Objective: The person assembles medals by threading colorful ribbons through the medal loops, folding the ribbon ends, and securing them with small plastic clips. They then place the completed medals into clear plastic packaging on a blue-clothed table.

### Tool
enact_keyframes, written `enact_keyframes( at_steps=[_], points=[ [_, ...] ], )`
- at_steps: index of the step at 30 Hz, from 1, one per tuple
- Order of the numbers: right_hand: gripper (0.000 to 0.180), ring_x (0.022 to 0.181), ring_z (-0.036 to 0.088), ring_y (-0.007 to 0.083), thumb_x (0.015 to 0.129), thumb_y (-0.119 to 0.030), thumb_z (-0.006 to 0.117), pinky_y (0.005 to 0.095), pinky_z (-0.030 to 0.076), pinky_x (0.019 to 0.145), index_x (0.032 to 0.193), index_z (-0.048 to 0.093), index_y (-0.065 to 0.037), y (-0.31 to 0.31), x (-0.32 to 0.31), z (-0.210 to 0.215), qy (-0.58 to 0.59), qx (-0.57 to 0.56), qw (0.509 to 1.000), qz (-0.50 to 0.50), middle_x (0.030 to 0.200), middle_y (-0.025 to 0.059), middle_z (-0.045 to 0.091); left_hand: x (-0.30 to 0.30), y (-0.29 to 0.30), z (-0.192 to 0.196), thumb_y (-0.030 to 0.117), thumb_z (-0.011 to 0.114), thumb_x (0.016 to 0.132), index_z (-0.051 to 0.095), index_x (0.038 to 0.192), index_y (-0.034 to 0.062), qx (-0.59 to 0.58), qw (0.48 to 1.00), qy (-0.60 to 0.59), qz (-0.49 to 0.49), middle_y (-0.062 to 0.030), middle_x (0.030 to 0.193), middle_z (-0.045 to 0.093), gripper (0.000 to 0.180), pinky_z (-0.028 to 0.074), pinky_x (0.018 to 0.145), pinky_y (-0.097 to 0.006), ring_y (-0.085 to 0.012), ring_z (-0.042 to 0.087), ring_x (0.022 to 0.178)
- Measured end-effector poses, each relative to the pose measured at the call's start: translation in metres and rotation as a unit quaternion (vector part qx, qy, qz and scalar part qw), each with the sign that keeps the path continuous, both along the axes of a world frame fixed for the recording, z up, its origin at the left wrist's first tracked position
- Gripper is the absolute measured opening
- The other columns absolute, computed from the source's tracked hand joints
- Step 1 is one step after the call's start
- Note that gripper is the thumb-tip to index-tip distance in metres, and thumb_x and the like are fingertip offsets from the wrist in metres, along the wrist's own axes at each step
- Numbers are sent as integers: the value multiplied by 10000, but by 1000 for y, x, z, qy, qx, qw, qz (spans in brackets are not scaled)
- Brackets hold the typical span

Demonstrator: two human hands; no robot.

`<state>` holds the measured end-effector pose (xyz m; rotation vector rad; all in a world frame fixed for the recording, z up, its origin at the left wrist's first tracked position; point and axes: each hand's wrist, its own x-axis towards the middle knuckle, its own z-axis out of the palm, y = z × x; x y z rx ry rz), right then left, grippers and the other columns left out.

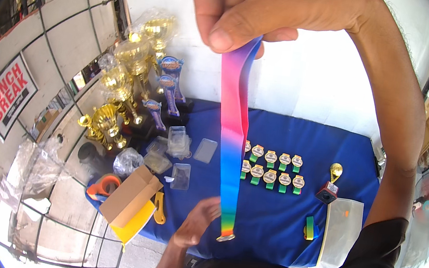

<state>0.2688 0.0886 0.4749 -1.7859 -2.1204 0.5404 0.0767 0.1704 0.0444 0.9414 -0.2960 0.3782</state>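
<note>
A rainbow ribbon [233, 136], pink at the top through blue to green and yellow at the bottom, hangs straight down from the pinching fingers [227, 34]. A small round medal [225, 237] dangles at its lower end, far below them.

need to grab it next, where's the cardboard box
In the head view the cardboard box sits at the table's left front corner, on a yellow sheet, beside the orange tape dispenser.
</note>
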Motion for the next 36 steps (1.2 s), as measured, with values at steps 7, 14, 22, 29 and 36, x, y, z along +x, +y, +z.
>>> enact_keyframes(
  at_steps=[7, 14, 22, 29, 36],
  points=[
    [162, 576, 558, 71, 931, -165, 746, 224, 410, 507, 946, 694, -12, -2, -39, 6, -40, -53, 998, -22, 791, 51, 721, 69, 16, 145, 234, 724, 941, 584, 1306, -21, 127, 985, -43, -111, -125, 852, 681, 466, 536, 902, -460, -268, 710, 865],
    [220, 660, 631, 112, 895, -139, 804, 251, 496, 568, 997, 708, 31, -59, 59, -38, 101, 147, 977, 115, 838, 91, 703, 35, 66, 212, 72, 719, 793, 598, 1017, 41, 96, 991, -44, 88, -7, 756, 552, 256, 468, 695, -305, -120, 506, 678],
    [140, 734, 700, 120, 901, -73, 745, 241, 563, 678, 939, 753, 61, -35, 70, -186, 474, 186, 859, -62, 992, 155, 761, 17, 83, 257, 154, 606, 851, 558, 1069, 48, 299, 913, 44, 273, 39, 719, 432, 248, 401, 687, -283, -71, 405, 642],
    [195, 796, 722, 160, 821, 16, 776, 262, 590, 738, 1003, 712, 42, 36, 56, -230, 641, 110, 759, 5, 1000, 179, 747, 10, 93, 273, 184, 545, 860, 546, 1054, 21, 353, 858, 67, 366, 46, 698, 389, 254, 363, 680, -269, -62, 360, 631],
    [250, 794, 705, 141, 790, 3, 799, 251, 552, 727, 1020, 702, -5, 52, 47, -246, 633, 33, 773, 17, 903, 75, 742, 17, 95, 277, 157, 486, 866, 564, 924, -9, 353, 853, 57, 380, -21, 792, 442, 192, 377, 682, -268, -98, 379, 673]
  ],
)
